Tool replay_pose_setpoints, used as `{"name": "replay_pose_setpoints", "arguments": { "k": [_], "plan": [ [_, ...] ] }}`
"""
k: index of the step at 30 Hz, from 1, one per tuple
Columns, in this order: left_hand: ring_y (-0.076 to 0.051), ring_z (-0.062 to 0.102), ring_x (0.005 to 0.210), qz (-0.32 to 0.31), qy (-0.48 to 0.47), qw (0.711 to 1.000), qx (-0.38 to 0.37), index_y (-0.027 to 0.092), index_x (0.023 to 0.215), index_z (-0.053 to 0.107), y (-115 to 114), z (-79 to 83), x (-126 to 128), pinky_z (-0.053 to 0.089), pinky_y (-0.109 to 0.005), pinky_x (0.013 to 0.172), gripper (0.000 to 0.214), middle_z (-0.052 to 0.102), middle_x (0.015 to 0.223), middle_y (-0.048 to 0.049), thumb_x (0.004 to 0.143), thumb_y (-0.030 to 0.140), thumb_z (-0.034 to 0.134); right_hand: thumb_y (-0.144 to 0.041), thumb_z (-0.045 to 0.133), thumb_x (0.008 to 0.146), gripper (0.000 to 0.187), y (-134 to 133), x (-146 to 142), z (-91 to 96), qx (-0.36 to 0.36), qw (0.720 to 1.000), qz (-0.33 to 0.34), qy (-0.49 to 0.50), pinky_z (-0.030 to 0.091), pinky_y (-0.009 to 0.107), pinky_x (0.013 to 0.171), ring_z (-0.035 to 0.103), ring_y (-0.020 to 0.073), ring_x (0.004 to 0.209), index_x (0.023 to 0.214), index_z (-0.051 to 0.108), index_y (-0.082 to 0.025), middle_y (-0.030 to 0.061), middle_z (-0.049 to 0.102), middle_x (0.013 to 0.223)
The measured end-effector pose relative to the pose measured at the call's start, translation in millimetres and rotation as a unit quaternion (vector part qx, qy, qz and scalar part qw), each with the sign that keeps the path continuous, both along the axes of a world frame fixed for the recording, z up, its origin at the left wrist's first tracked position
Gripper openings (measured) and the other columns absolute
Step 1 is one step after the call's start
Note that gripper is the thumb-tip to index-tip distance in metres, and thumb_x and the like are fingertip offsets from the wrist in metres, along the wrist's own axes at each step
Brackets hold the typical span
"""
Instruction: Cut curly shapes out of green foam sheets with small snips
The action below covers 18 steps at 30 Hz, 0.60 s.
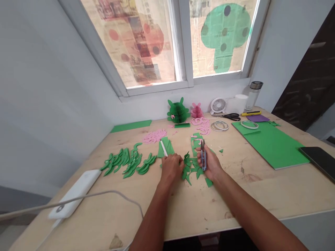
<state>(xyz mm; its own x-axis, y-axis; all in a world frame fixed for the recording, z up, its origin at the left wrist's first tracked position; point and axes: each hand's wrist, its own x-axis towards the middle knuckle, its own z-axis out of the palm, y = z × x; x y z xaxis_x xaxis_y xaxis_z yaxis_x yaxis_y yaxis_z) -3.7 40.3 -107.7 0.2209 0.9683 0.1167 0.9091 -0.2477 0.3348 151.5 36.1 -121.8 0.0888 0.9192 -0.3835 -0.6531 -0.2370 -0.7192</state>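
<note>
My right hand (211, 164) is closed round a small pair of snips (203, 157), blades pointing away from me. My left hand (171, 167) rests knuckles-up on the wooden table (235, 198), fingers curled at a green paper cut-out (187, 161); whether it grips that piece is unclear. Loose green scraps (195, 170) lie between and under both hands. A folded green piece with a white stick (164, 148) sits just beyond my left hand.
Rows of green leaf shapes (128, 162) lie at left, pink cut-outs (154, 136) behind. A white power bank (75, 193) with cable sits near left. Green sheets (272, 144), tape rolls (221, 125), scissors (231, 116), a phone (320, 160), a fan (218, 105) and paper models (178, 111) are further back and right.
</note>
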Motion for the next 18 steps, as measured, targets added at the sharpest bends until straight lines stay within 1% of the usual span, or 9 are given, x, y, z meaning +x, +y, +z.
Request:
{"name": "replay_pose_setpoints", "arguments": {
  "k": [4,6,8,10,12,14,16,18],
  "plan": [
    [-0.023,0.06,0.083,0.005,-0.013,1.0,0.01,0.019,0.066,0.063,0.8,0.7,2.4,0.033,-0.037,0.082,0.015,0.07,0.081,-0.0071,0.075,0.016,0.051,-0.044,0.051,0.086,0.03,0.5,-2.0,-1.2,-0.007,1.0,-0.016,0.008,0.029,0.018,0.031,0.046,0.0075,0.035,0.083,0.06,-0.016,-0.0022,0.056,0.051],
    [-0.023,0.06,0.081,0.006,-0.041,0.999,0.023,0.019,0.065,0.062,1.9,1.4,2.6,0.035,-0.037,0.082,0.015,0.07,0.078,-0.0071,0.075,0.016,0.051,-0.043,0.051,0.086,0.029,1.0,-2.5,-2.5,-0.006,1.0,-0.018,0.011,0.029,0.018,0.031,0.046,0.0076,0.035,0.084,0.06,-0.016,-0.002,0.056,0.051],
    [-0.022,0.06,0.078,0.015,-0.105,0.994,0.032,0.02,0.063,0.061,3.3,2.4,1.7,0.038,-0.034,0.079,0.014,0.068,0.074,-0.0058,0.073,0.018,0.051,-0.045,0.053,0.085,0.03,1.2,-2.9,-3.2,-0.003,1.0,-0.016,0.011,0.029,0.018,0.032,0.046,0.0079,0.036,0.084,0.06,-0.016,-0.0018,0.056,0.052],
    [-0.019,0.059,0.072,0.033,-0.204,0.978,0.031,0.02,0.061,0.059,4.8,3.6,0.3,0.04,-0.031,0.074,0.013,0.066,0.069,-0.0036,0.072,0.02,0.053,-0.048,0.055,0.082,0.031,1.1,-3.7,-2.8,-0.002,1.0,-0.019,0.005,0.029,0.018,0.032,0.047,0.0083,0.037,0.084,0.06,-0.016,-0.0016,0.056,0.053],
    [-0.017,0.057,0.066,0.048,-0.324,0.945,0.016,0.02,0.06,0.058,6.0,4.6,-1.1,0.042,-0.028,0.068,0.013,0.063,0.064,-0.0013,0.071,0.024,0.056,-0.05,0.058,0.08,0.034,0.7,-4.8,-1.4,0.001,1.0,-0.019,-0.004,0.029,0.018,0.032,0.047,0.0081,0.038,0.082,0.06,-0.017,-0.0018,0.056,0.054],
    [-0.015,0.054,0.06,0.061,-0.437,0.897,-0.015,0.019,0.06,0.058,7.1,4.6,-2.1,0.041,-0.026,0.064,0.014,0.06,0.06,0.0004,0.07,0.029,0.06,-0.054,0.059,0.077,0.037,0.0,-6.1,0.2,0.006,1.0,-0.017,-0.014,0.026,0.018,0.031,0.045,0.0068,0.037,0.082,0.06,-0.017,-0.0025,0.056,0.055],
    [-0.013,0.052,0.057,0.074,-0.516,0.852,-0.043,0.018,0.062,0.059,8.4,2.9,-2.6,0.041,-0.024,0.061,0.016,0.058,0.057,0.0012,0.069,0.032,0.063,-0.054,0.062,0.073,0.038,-0.8,-7.2,1.5,0.011,0.999,-0.018,-0.032,0.025,0.018,0.031,0.042,0.0051,0.036,0.082,0.06,-0.017,-0.0034,0.055,0.058],
    [-0.012,0.051,0.055,0.082,-0.559,0.823,-0.059,0.017,0.064,0.06,9.7,-0.3,-2.0,0.041,-0.024,0.059,0.018,0.057,0.056,0.0011,0.067,0.033,0.066,-0.053,0.066,0.07,0.038,-1.5,-8.2,2.2,0.011,0.998,-0.015,-0.057,0.023,0.018,0.03,0.041,0.0038,0.035,0.082,0.06,-0.017,-0.0037,0.056,0.062]
  ]
}}
